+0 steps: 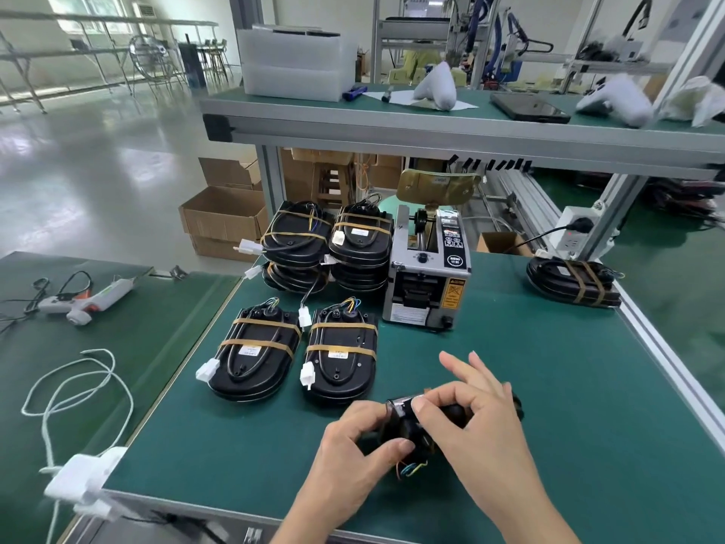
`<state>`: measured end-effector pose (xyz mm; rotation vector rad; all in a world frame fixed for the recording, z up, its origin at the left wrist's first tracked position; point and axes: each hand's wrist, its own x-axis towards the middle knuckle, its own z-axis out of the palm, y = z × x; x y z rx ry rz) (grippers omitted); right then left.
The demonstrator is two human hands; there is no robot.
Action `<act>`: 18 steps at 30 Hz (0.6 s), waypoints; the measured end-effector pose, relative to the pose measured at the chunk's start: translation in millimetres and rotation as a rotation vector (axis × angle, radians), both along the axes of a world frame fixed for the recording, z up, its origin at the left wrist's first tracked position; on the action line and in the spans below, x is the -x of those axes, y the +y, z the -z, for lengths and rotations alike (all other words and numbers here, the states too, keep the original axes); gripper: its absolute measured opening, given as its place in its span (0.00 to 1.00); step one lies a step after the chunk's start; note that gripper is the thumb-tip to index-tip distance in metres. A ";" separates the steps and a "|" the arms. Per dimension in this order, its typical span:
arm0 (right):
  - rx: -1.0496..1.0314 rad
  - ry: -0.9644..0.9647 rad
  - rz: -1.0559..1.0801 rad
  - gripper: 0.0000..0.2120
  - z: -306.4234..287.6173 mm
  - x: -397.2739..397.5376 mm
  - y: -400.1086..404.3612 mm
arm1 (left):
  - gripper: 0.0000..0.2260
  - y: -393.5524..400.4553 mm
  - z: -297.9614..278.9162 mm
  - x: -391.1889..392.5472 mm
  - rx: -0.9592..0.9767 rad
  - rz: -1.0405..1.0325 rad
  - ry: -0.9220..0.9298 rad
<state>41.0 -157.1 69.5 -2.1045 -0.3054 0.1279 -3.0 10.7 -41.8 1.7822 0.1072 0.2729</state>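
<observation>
Both hands hold one black plastic part (408, 424) with coloured wires just above the green table mat (588, 406). My left hand (353, 461) grips its near left side, thumb pressed on it. My right hand (478, 422) pinches its top with thumb and forefinger, the other fingers spread. Most of the part is hidden by the hands. Two taped black parts (255, 359) (341, 359) lie flat further back on the mat. Behind them stand two stacks of the same parts (296, 245) (361, 245). A grey tape dispenser machine (427, 276) stands to their right.
Another taped bundle (572, 280) lies at the mat's far right, near a power strip (576, 229). On the left table lie a glue gun (90, 300), a white cable (78, 386) and a white plug block (84, 480). An upper shelf (431, 127) overhangs the back. Cardboard boxes (223, 221) sit on the floor.
</observation>
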 end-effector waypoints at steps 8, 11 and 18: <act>0.005 -0.006 0.020 0.07 2.3 -0.3 1.6 | 0.15 -0.7 -0.3 -0.3 0.002 0.000 -0.003; 0.021 -0.021 0.023 0.07 4.3 -0.1 3.4 | 0.16 -1.0 -2.4 0.5 0.007 0.006 -0.016; 0.033 -0.026 0.018 0.07 5.2 -0.7 4.6 | 0.18 -1.7 -7.2 1.2 0.022 0.008 -0.041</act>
